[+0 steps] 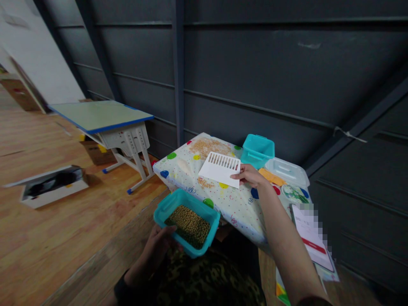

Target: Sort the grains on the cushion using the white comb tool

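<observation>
Right hand (pixel 251 175): thumb and fingers pinch the right edge of a white slotted scraper (pixel 219 169). The scraper lies tilted on the surface (pixel 236 204), which is covered by a dotted cloth, with the slot row toward the wall.

Left hand (pixel 159 242): fingers curled round the near-left corner of a teal tub (pixel 178 196), thumb up at the rim. The tub sits below and just in front of the surface's near edge, over my lap. It is roughly half full of yellow-green beans (pixel 189 225).

On the cloth:
- 1 small scatter of grains (pixel 205 182) just beside the scraper's lower-left corner.
- 1 wider patch of grains (pixel 207 146) beyond it, near the far edge.
- A 2nd teal tub (pixel 257 149), empty as far as I can see, beside a clear lid (pixel 287 170) and an orange piece (pixel 270 176).
- A printed card (pixel 310 236) to my right.

Technique note (my judgement):
- Keep the scraper's long straight edge flat on the cloth, since a lifted corner lets grains slip under.
- The cloth looks loose, so light, even pressure should avoid bunching it.
- Hold the tub rim snug under the surface edge and level, so the beans stay put.

Further out: a blue-edged desk (pixel 98 114) and an open box (pixel 52 185) on the wooden floor.
</observation>
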Motion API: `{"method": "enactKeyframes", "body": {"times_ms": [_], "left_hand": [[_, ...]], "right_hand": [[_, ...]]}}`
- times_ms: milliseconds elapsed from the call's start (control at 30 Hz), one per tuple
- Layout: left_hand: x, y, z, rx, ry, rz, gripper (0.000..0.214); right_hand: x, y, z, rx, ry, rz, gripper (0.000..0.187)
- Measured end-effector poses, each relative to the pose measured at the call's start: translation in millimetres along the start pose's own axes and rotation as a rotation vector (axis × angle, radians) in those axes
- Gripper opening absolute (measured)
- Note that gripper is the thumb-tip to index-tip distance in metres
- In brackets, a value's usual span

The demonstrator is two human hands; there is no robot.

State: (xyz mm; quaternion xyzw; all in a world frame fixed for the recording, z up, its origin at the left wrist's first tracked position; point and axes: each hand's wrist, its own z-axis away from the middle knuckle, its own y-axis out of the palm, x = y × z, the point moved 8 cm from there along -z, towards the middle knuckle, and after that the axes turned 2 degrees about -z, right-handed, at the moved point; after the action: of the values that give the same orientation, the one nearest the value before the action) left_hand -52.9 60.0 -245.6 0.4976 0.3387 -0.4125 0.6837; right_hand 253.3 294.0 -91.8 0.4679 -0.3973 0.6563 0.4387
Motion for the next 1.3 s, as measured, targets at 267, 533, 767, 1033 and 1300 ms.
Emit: {"method": "enactKeyframes", "body": {"times_ms": [267, 533, 767, 1033, 1300], "left_hand": [[-4.9, 8.9, 3.5, 0.039, -0.017, -0.02, 0.037], [-8.6, 9.3, -1.6, -0.004, -0.017, -0.037, 0.039], [-13.5, 12.9, -3.2, 0.016, -0.032, -0.041, 0.043], [-11.0, 10.6, -5.3, 0.006, -0.03, -0.035, 0.04], [-10.5, 8.6, -7.5, 0.029, -0.023, -0.039, 0.04]], "right_hand": [[-4.3, -11.1, 34.6, -0.101, -0.008, 0.038, 0.034], [-10.0, -11.4, 77.6, -0.176, -0.157, 0.133, 0.039], [-22.3, -3.3, 110.3, -0.316, -0.283, 0.148, 0.036], [-30.1, 5.8, 128.9, -0.321, -0.26, 0.121, 0.038], [-34.6, 19.0, 140.1, -0.3, -0.259, 0.153, 0.04]]}}
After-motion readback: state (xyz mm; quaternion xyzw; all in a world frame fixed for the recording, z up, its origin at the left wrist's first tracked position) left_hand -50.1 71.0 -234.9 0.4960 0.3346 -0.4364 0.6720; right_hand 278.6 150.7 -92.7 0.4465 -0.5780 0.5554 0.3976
